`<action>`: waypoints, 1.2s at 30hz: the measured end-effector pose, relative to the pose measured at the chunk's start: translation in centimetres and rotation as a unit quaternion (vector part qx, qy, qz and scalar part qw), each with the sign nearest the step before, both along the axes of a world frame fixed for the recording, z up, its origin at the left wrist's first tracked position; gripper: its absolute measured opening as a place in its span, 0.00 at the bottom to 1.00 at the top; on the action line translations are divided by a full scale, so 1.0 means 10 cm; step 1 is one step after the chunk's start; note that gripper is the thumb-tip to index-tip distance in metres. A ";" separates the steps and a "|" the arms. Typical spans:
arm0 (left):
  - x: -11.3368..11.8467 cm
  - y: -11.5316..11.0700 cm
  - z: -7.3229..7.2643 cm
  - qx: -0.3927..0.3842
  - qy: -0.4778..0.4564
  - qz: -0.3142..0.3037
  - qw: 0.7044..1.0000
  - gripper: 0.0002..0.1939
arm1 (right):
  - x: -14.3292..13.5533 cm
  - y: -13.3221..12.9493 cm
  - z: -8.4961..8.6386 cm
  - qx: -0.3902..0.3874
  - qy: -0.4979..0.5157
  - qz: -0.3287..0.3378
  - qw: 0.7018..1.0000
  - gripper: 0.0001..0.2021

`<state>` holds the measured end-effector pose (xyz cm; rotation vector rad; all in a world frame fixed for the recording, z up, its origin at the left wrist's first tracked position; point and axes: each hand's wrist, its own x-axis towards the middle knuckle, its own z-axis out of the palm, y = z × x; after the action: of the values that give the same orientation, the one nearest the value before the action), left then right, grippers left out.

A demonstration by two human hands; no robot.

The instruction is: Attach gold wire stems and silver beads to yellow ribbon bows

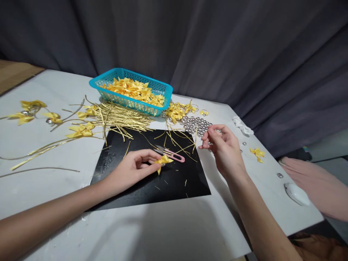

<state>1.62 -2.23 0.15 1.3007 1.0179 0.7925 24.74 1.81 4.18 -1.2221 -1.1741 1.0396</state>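
Note:
Over the black mat, my left hand pinches a small yellow ribbon bow between thumb and fingertips. Thread snips with a pink handle lie just behind the bow, among loose gold cord ends. My right hand is raised near a pile of small round silver pieces. Its thumb and index finger are pressed together. Whatever is between them, if anything, is too small to make out. A bundle of cut gold cords lies behind the mat.
A blue basket full of yellow bows stands at the back, with more bows beside it. Bows with cords lie at left. A crumpled white piece, a single bow and a white computer mouse are at right.

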 end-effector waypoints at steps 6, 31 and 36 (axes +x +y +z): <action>-0.02 0.04 -0.02 0.100 0.006 -0.021 0.995 0.06 | -0.03 -0.14 0.15 0.049 0.015 0.023 0.998 0.08; -0.02 0.07 -0.07 -0.124 -0.120 -0.006 0.985 0.20 | -0.09 -0.54 0.38 0.218 -0.017 0.065 0.974 0.05; -0.01 0.08 -0.03 -0.121 -0.065 0.005 0.990 0.13 | -0.10 -0.59 0.40 0.307 -0.036 0.073 0.948 0.11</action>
<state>1.54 -1.42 -0.19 1.0245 0.9821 0.7270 23.75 -4.08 8.15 -0.6896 -1.5165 0.6541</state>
